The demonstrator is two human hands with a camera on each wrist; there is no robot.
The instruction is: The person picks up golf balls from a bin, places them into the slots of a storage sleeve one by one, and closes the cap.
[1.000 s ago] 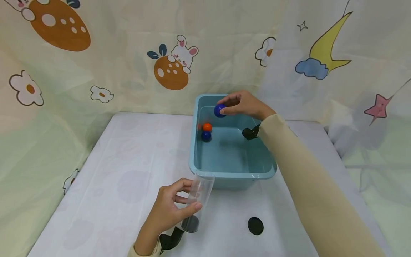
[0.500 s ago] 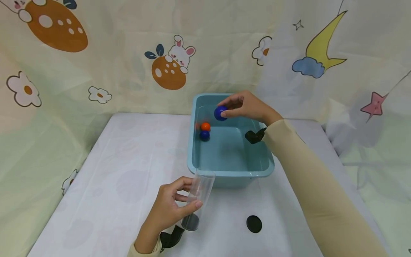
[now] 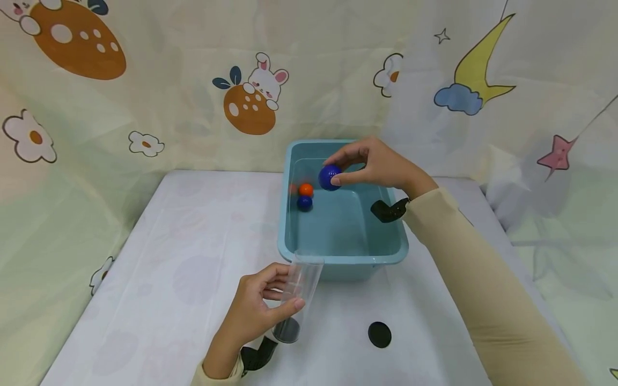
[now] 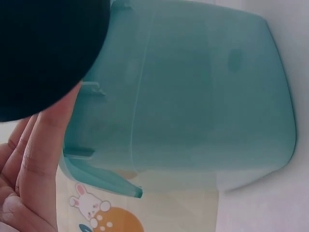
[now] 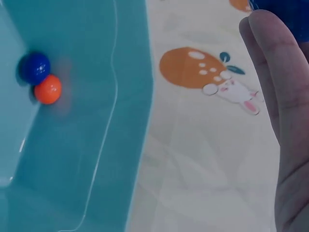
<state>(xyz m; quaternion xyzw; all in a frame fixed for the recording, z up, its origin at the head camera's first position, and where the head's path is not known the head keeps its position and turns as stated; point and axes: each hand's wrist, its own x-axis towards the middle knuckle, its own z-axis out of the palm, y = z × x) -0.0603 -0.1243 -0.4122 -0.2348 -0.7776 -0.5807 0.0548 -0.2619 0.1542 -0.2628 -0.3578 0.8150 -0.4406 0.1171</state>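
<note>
The right hand pinches a blue ball over the tub, near the centre of the frame. At lower centre, the left hand holds a clear tube.

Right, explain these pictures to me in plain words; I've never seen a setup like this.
There's no robot here, just two bare hands, the left hand and the right hand. The widest picture comes from a camera worn on the head, looking forward and down. The other two come from wrist cameras: the left one faces the outside of the blue-green tub, and the right one looks partly into it.

The tub stands on a white-covered table, with a black disc lying nearer the camera. Inside the tub, an orange ball sits beside a blue ball.

The right hand holds a second blue ball above the tub. The left hand holds a clear tube with a dark base, tilted.
</note>
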